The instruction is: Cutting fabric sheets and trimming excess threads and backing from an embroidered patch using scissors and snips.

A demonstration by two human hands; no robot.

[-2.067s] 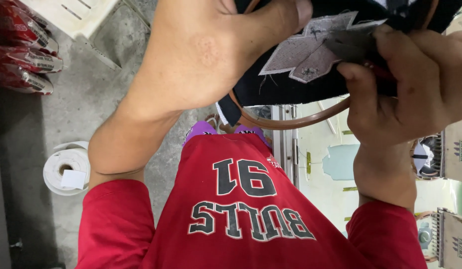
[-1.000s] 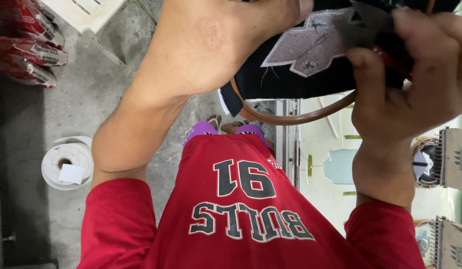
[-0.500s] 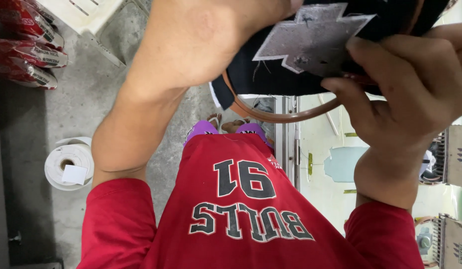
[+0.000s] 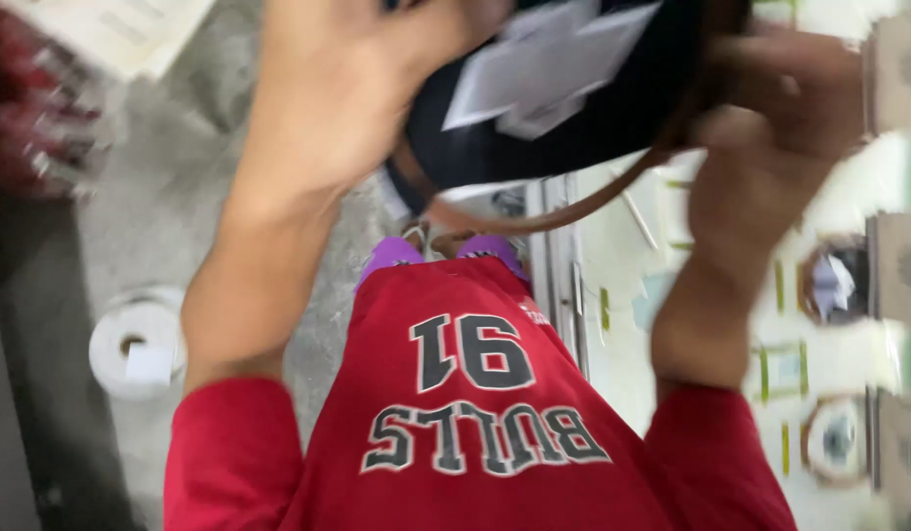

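Note:
The view is blurred by motion. A round brown hoop (image 4: 573,206) stretches a black cloth (image 4: 593,128) that carries a pale grey star-shaped patch (image 4: 549,64). My left hand (image 4: 347,88) clasps the hoop's left side from outside. On the right side my right hand (image 4: 760,138) grips the rim, fingers wrapped over the cloth's edge. Both hands hold the hoop up close to the camera, above my red shirt (image 4: 475,413).
A white roll of tape or backing (image 4: 136,344) lies on the grey concrete floor at the left. Red packets (image 4: 32,98) are stacked at the top left. A pale machine table with more hoops (image 4: 839,433) runs along the right.
The hoop and cloth have shifted up and to the right, and the patch now sits at the top edge. My right hand slid lower along the rim. The picture has blurred.

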